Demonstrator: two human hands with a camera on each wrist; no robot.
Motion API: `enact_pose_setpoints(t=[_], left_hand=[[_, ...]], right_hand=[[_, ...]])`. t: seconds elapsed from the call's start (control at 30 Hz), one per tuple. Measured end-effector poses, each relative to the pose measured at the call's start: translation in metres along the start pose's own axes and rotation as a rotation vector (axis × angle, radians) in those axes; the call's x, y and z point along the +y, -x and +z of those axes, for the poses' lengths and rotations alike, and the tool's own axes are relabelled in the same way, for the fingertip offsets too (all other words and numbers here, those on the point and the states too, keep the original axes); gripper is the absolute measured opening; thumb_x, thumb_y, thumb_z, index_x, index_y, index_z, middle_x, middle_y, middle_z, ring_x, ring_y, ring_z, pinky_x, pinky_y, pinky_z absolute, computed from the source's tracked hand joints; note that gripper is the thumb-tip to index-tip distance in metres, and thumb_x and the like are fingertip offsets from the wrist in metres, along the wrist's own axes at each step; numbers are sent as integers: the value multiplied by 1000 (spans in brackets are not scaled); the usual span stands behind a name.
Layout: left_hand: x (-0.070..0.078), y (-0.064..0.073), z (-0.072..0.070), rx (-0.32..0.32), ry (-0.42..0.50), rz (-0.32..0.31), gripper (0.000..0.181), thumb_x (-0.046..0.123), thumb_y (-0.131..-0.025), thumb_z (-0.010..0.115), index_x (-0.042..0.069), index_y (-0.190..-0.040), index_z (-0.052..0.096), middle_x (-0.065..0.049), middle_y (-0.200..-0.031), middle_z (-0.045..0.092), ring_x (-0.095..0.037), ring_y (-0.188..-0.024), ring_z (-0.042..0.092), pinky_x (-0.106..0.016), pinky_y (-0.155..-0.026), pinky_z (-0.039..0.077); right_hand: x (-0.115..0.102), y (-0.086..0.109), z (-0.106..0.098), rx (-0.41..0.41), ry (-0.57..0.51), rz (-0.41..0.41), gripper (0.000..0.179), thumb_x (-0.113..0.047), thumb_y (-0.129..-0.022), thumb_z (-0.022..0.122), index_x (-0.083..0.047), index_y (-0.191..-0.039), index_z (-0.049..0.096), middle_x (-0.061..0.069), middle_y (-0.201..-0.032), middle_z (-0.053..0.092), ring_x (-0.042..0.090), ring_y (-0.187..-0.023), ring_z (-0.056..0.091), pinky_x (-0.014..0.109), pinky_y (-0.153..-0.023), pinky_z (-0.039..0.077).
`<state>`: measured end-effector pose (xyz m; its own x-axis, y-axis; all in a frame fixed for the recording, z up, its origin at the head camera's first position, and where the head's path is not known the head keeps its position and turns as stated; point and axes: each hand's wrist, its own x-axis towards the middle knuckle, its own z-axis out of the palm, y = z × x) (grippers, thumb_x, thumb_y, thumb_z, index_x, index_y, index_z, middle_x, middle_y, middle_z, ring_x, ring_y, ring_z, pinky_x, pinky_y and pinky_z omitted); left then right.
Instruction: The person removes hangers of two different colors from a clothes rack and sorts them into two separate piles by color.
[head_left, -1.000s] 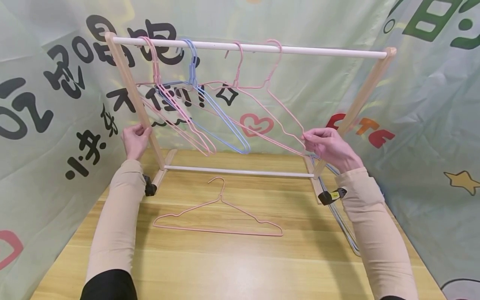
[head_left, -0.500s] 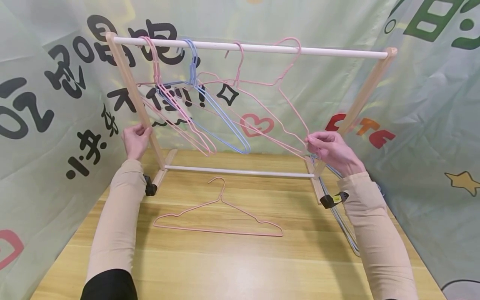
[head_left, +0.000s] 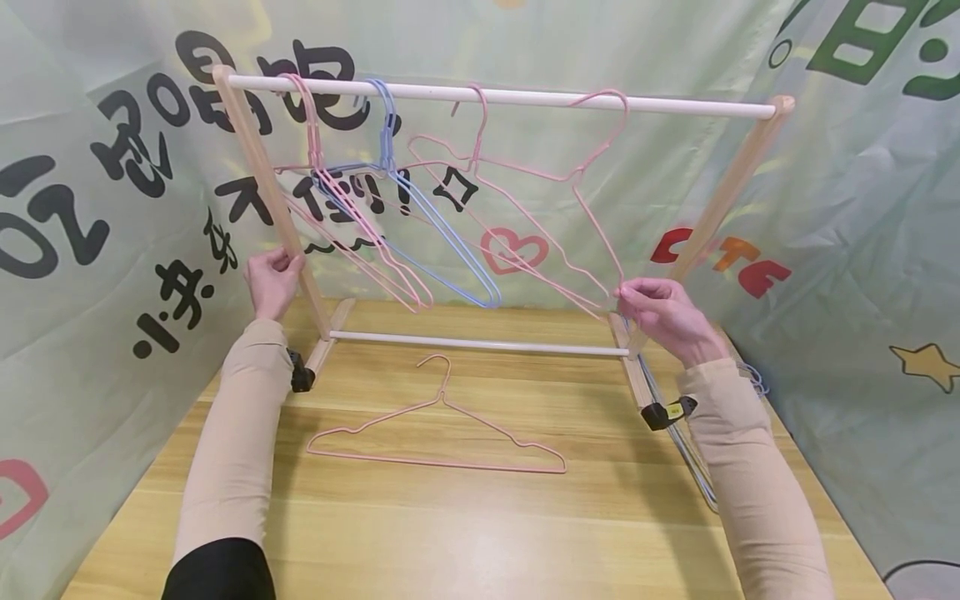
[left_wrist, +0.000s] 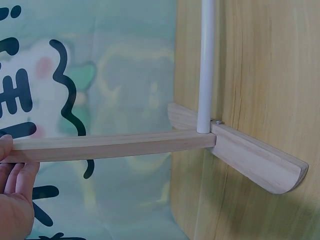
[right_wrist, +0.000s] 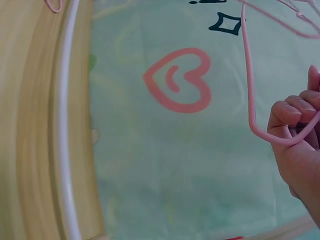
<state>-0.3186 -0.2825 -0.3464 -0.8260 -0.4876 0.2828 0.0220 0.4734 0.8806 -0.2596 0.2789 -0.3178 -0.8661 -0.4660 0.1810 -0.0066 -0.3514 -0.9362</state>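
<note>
A pink wire hanger [head_left: 577,174] hooks over the rack's white top rod [head_left: 697,107], and my right hand [head_left: 667,317] pinches its lower right corner. In the right wrist view the bent hanger wire [right_wrist: 250,95] runs across my right hand [right_wrist: 295,155]. My left hand [head_left: 273,283] grips the rack's left wooden post [head_left: 260,167]; the left wrist view shows thumb and fingers on either side of this post [left_wrist: 115,146]. Left of the held hanger hang another pink hanger [head_left: 476,158], blue hangers [head_left: 387,150] and pink ones [head_left: 312,150].
One pink hanger [head_left: 435,461] lies flat on the wooden table [head_left: 450,533] before the rack. Beside the right foot, partly behind my right forearm, lie grey-blue hangers [head_left: 697,479]. The lower white rod [head_left: 480,343] spans the rack's base. Printed cloth [head_left: 847,292] hangs behind.
The held pink hanger has slid right along the top rod and turned, its left end swinging with it. My right hand has moved slightly right and down. The left hand has stayed put.
</note>
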Motion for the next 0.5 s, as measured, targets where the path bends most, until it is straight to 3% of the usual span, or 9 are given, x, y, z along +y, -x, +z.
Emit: enact_pose_setpoints(t=[0.17, 0.5], left_hand=[[1, 0, 0, -7, 8, 1, 35, 19, -97, 65, 3, -129, 67, -19, -124, 69, -29, -118, 68, -30, -100, 56], [1, 2, -1, -5, 14, 3, 35, 20, -97, 65, 3, -128, 68, -18, -124, 70, -29, -118, 69, -28, -98, 56]], right_hand=[[14, 5, -9, -23, 8, -10, 38, 6, -104, 41, -4, -96, 77, 1, -81, 65, 14, -74, 48, 24, -73, 39], [44, 24, -28, -13, 90, 71, 40, 3, -105, 40, -10, -98, 77, -3, -83, 62, 13, -76, 44, 24, -74, 36]])
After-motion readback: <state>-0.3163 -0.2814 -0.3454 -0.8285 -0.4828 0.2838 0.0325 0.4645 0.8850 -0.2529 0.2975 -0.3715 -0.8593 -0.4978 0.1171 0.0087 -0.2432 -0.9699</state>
